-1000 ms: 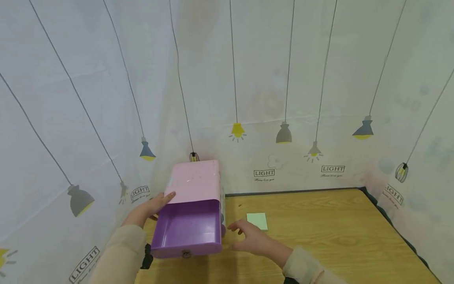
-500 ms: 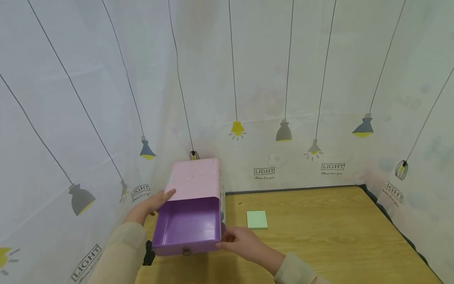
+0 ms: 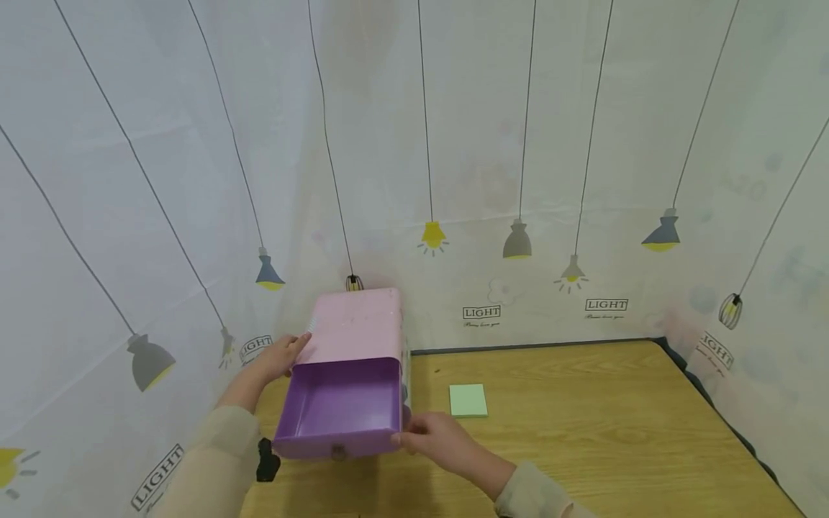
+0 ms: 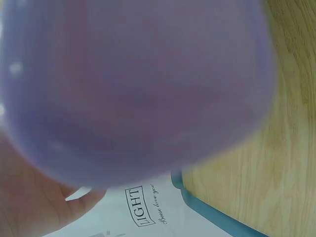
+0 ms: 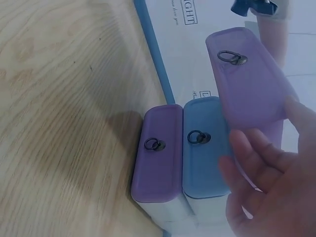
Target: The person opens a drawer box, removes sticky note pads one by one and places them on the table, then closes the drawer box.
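Observation:
A small pink-topped drawer cabinet (image 3: 356,324) stands at the back left of the table, its top drawer (image 3: 350,403) pulled well out. This drawer is purple and bare inside, with a metal ring (image 5: 232,58) on its front. My left hand (image 3: 283,355) rests on the cabinet's left edge, thumb on the top; its other fingers are mostly hidden. My right hand (image 3: 437,442) pinches the drawer at its right front corner, thumb on the front. Beneath, in the right wrist view, are a shut blue drawer (image 5: 205,163) and a shut purple drawer (image 5: 157,177), both with rings.
A pale green sticky-note pad (image 3: 468,401) lies on the wooden table (image 3: 583,432), right of the cabinet. A black object (image 3: 268,460) shows beside the left sleeve. White cloth (image 3: 486,144) printed with lamps hangs behind the table.
My right hand has moved left from beside the cabinet and taken hold of the top drawer's corner. My left hand has slid slightly back along the cabinet's edge. The drawer stays pulled out.

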The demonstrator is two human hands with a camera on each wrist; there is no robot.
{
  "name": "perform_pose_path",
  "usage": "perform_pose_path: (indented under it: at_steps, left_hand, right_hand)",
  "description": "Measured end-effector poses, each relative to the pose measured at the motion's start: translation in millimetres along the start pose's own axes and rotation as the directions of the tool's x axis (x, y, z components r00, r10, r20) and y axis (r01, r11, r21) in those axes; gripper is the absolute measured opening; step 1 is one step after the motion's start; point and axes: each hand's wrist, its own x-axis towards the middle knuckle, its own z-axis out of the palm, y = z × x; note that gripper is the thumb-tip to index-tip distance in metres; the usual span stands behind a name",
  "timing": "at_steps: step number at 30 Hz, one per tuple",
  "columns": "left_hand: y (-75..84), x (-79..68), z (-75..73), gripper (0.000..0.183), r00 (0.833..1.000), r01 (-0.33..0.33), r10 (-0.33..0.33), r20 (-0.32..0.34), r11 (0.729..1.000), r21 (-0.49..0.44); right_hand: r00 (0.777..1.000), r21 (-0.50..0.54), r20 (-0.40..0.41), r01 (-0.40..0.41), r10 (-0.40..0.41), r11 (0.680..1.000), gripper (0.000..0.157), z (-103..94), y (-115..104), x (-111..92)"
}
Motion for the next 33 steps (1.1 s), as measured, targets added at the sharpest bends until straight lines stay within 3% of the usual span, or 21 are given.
perform_pose_path:
  at_steps: [4,8,16,20,24,28,30,33]
  left_hand:
    - [1.7,-5.1,-3.5,0.076,0.999,-0.002,0.002,-0.036,1.000,0.006]
    - [3.5,-10.3,-6.1,0.080,0.994,0.002,0.001,-0.114,1.000,0.022]
    - [8.4,-19.9,-7.9,0.082,0.975,-0.049,0.055,-0.216,0.998,0.032]
    - [3.7,-22.9,-1.4,0.072,0.964,-0.118,0.117,-0.239,0.993,0.011]
    - [-1.7,-24.5,9.2,0.059,0.941,-0.235,0.238,-0.242,0.971,0.040]
    - [-1.4,-25.4,15.5,0.075,0.910,-0.294,0.334,-0.246,0.938,0.184]
    - [0.5,-25.8,16.8,0.087,0.911,-0.276,0.346,-0.225,0.916,0.292]
    - [2.5,-27.6,16.0,0.103,0.916,-0.227,0.353,-0.189,0.846,0.482]
  right_hand:
    - [0.998,0.085,-0.032,-0.053,0.056,0.995,0.041,-1.2,1,8]
    - [0.995,0.138,-0.056,-0.070,0.078,0.988,0.043,-2.8,0,17]
    - [0.986,0.103,-0.087,-0.135,0.145,0.985,0.047,-8.3,-1,38]
    - [0.980,0.101,-0.108,-0.155,0.166,0.983,0.049,-10.4,0,45]
    - [0.977,0.119,-0.120,-0.162,0.176,0.980,0.052,-11.4,-1,50]
    - [0.971,0.121,-0.139,-0.176,0.192,0.977,0.055,-13.5,-1,57]
    - [0.968,0.119,-0.148,-0.185,0.202,0.975,0.056,-14.6,0,61]
    - [0.962,0.120,-0.162,-0.203,0.221,0.972,0.057,-15.2,-1,66]
